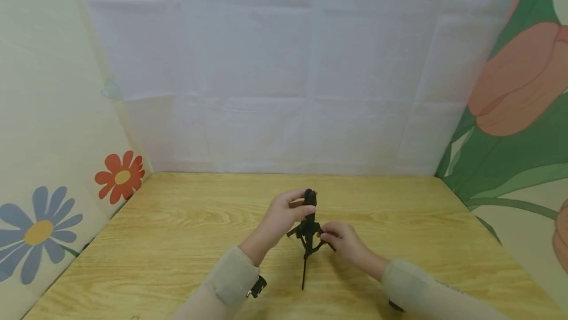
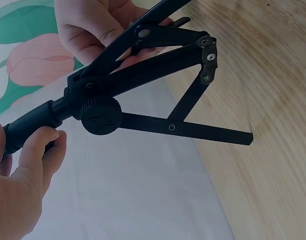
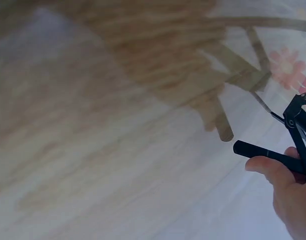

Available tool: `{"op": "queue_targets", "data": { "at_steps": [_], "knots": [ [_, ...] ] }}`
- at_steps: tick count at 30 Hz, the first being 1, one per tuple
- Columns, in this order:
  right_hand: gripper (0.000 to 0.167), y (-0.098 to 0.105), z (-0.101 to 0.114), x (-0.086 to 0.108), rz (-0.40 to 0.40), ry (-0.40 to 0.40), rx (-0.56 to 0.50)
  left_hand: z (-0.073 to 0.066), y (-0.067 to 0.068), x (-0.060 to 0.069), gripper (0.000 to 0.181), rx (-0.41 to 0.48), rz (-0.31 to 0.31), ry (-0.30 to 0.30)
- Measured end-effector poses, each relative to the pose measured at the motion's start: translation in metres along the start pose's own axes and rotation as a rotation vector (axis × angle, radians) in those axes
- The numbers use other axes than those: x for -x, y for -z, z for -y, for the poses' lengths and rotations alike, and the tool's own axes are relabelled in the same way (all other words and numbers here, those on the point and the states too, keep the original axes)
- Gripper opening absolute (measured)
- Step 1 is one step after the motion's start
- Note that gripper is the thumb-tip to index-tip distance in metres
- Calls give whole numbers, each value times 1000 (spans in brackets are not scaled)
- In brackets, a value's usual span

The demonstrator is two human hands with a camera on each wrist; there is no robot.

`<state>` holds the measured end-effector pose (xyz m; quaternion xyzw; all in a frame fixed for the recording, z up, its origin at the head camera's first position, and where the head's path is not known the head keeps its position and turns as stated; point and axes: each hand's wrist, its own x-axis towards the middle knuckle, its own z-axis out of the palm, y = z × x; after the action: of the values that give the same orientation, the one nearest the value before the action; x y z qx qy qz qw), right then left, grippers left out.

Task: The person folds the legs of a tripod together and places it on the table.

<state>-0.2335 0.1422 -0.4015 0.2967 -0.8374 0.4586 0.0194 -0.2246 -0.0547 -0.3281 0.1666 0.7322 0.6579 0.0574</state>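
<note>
A small black tripod (image 1: 309, 229) is held just over the table, its legs partly spread. My left hand (image 1: 285, 213) grips its upper column, thumb and fingers around the dark tube. With thumb and fingers my right hand (image 1: 348, 245) pinches one of the legs (image 3: 257, 151), near its upper part in the right wrist view. The left wrist view shows a round knob (image 2: 101, 115) with a star mark, hinged struts (image 2: 188, 99) and another leg (image 2: 212, 134) angled outward. A thin leg (image 1: 303, 273) points toward me.
The wood-grain table (image 1: 186, 221) runs back to a creased white sheet (image 1: 248, 63). Floral-patterned panels stand at left (image 1: 40, 113) and right (image 1: 510, 182). The tripod's shadow (image 3: 212, 107) falls on the table. Both wrists wear pale cuffs (image 1: 232, 275).
</note>
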Motion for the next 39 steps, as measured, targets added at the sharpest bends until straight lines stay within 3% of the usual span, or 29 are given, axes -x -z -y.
{"op": "queue_targets", "data": {
  "at_steps": [22,39],
  "knots": [
    [15,-2,2,2,-38,-85,-135,-1,1,-1,44,-21,35,-17],
    [18,2,3,1,50,-137,-233,-2,1,0,44,-43,56,-15]
  ]
}}
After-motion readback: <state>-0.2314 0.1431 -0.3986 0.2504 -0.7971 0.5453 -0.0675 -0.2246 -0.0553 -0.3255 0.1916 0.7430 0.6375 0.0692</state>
